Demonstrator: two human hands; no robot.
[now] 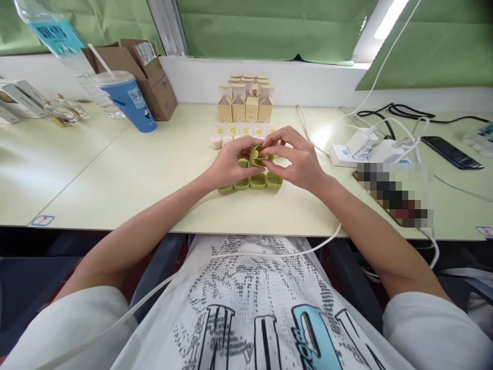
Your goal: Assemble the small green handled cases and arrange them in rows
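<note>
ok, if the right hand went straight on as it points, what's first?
The green box in the left hand, which the right hand already seems to touch; beyond it, likely the left hand itself, depth unclear.

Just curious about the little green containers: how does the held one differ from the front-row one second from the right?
The held container is raised between the left hand and right hand; the front-row container rests on the table. The held container is tilted and partly hidden by the hands; the front-row container sits flat, its open top in plain view. Both are green.
</note>
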